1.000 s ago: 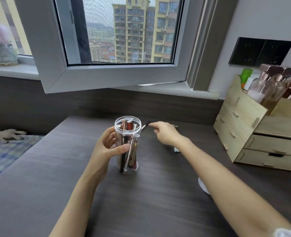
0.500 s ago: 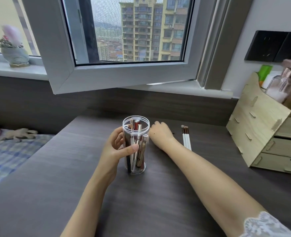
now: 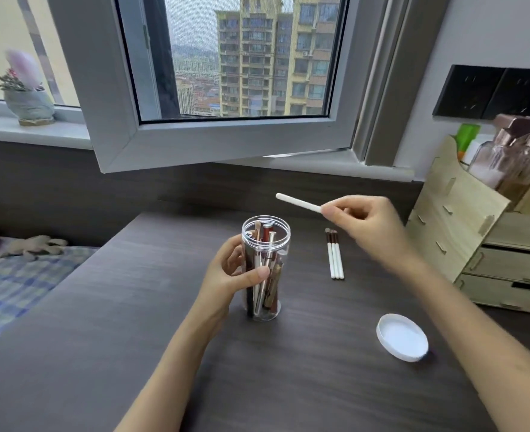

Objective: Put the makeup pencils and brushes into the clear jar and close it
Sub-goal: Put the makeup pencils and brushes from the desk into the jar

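The clear jar [image 3: 265, 244] stands upright on the dark desk [image 3: 132, 307], open at the top, with several pencils and brushes inside. My left hand [image 3: 229, 275] is wrapped around its left side. My right hand [image 3: 363, 219] is raised above the desk to the right of the jar, pinching a white-handled brush [image 3: 298, 202] whose handle points up and left; its other end is hidden in my fingers. Three white-handled brushes [image 3: 335, 257] lie side by side on the desk right of the jar. The white lid [image 3: 402, 336] rests on the desk at the front right.
A wooden drawer organiser [image 3: 475, 238] with bottles on top stands at the right edge of the desk. An open window sash [image 3: 226, 141] leans in above the desk's far side. A bed with a checked cover [image 3: 14, 282] lies to the left.
My right hand has left the jar's side, picked up a white-handled brush from the desk and lifted it. The left hand still holds the jar. The view has tilted down, showing the lid.
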